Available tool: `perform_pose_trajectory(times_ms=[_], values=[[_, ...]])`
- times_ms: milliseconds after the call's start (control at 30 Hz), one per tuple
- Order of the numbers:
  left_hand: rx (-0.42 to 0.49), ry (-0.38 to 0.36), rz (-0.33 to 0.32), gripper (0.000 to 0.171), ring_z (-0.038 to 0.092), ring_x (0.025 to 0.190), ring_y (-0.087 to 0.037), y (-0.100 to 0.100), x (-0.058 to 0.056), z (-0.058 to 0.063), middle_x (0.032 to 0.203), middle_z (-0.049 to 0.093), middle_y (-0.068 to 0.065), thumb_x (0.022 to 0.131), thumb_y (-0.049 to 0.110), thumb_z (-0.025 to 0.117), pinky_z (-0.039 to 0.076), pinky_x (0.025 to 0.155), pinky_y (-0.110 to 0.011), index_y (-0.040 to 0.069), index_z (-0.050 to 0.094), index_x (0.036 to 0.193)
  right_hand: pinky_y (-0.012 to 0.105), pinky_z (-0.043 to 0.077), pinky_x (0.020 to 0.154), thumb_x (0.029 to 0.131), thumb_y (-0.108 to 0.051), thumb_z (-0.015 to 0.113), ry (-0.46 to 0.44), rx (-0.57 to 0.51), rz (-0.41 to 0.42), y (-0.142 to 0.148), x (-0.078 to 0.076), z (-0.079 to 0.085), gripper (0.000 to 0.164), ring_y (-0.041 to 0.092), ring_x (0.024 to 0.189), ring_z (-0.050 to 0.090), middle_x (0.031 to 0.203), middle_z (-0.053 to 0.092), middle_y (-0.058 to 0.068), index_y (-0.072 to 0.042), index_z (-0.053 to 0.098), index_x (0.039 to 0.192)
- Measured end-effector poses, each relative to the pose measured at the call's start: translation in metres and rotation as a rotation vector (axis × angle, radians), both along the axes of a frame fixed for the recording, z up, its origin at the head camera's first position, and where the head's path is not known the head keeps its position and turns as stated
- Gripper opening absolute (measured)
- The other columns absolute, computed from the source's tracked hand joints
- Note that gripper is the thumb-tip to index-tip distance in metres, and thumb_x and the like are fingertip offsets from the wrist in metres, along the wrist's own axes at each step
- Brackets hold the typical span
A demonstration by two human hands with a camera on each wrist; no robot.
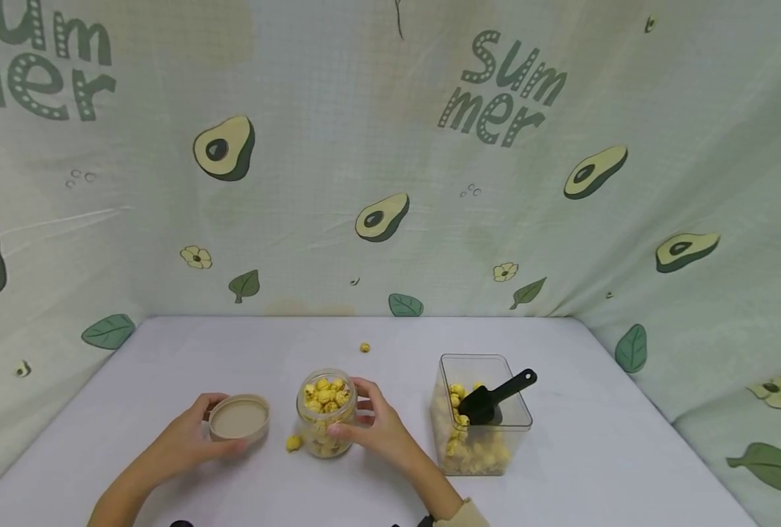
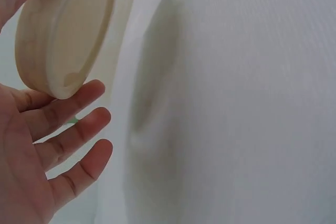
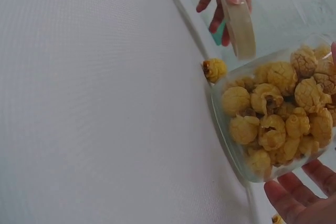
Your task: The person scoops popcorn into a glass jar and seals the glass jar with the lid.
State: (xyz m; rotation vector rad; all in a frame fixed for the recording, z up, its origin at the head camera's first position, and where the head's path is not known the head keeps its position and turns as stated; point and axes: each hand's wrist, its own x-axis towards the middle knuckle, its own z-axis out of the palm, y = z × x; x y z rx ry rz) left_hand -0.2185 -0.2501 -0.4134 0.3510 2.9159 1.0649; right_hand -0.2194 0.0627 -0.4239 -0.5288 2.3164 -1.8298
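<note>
In the head view, my left hand (image 1: 182, 443) pinches a round beige lid (image 1: 239, 420) by its edge, thumb on the near side. The left wrist view has the lid (image 2: 34, 51) held above the table, its shadow on the white surface; the other fingers are spread apart. To its right, my right hand (image 1: 382, 433) holds a clear jar (image 1: 303, 423) around its right side. Yellow popcorn (image 1: 326, 394) fills the jar up to near its open mouth. In the right wrist view, the jar (image 3: 223, 132) shows popcorn pressed against its wall, with fingertips touching it.
Right of the jar stands a clear square container (image 1: 441, 399) with popcorn inside and a black scoop (image 1: 489, 399) leaning in it. One loose popcorn piece (image 1: 293, 443) lies beside the jar, another (image 1: 364, 348) farther back. A printed cloth (image 1: 298, 146) hangs behind the white table (image 1: 232, 351).
</note>
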Motion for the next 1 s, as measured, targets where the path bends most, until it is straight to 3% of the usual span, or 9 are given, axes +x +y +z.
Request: perform_pose_trajectory(times_ms=[200, 433, 733, 1000], values=[[0.022, 0.049, 0.013, 0.077, 0.053, 0.109, -0.033, 0.013, 0.003, 0.008, 0.122, 0.056, -0.014, 0.072, 0.040, 0.078, 0.048, 0.081, -0.049, 0.001, 0.041, 0.127, 0.034, 0.046, 0.094, 0.078, -0.042, 0.073, -0.006, 0.002, -0.002, 0.001, 0.000, 0.000, 0.074, 0.021, 0.112, 0.047, 0.129, 0.045, 0.009, -0.021, 0.035, 0.138], [0.039, 0.153, 0.005, 0.078, 0.054, 0.105, -0.030, 0.026, 0.006, 0.014, 0.120, 0.058, -0.013, 0.068, 0.039, 0.081, 0.048, 0.071, -0.036, 0.003, 0.043, 0.126, 0.035, 0.046, 0.095, 0.078, -0.043, 0.072, 0.004, 0.015, -0.004, 0.001, 0.000, 0.000, 0.074, 0.022, 0.111, 0.048, 0.129, 0.044, 0.009, -0.021, 0.035, 0.138], [0.038, 0.232, 0.012, 0.085, 0.053, 0.109, -0.030, 0.042, 0.015, 0.030, 0.123, 0.056, -0.014, 0.065, 0.042, 0.082, 0.050, 0.074, -0.037, 0.004, 0.042, 0.129, 0.035, 0.046, 0.095, 0.078, -0.042, 0.073, 0.004, 0.014, 0.000, 0.000, -0.001, 0.000, 0.075, 0.022, 0.112, 0.048, 0.130, 0.045, 0.010, -0.020, 0.035, 0.138], [0.030, 0.358, 0.025, 0.086, 0.052, 0.104, -0.018, 0.051, 0.020, 0.037, 0.121, 0.057, -0.007, 0.063, 0.042, 0.084, 0.051, 0.072, -0.029, 0.009, 0.044, 0.132, 0.035, 0.046, 0.094, 0.078, -0.042, 0.073, -0.002, 0.012, -0.001, 0.000, 0.000, -0.001, 0.075, 0.022, 0.111, 0.048, 0.129, 0.045, 0.009, -0.021, 0.034, 0.138]])
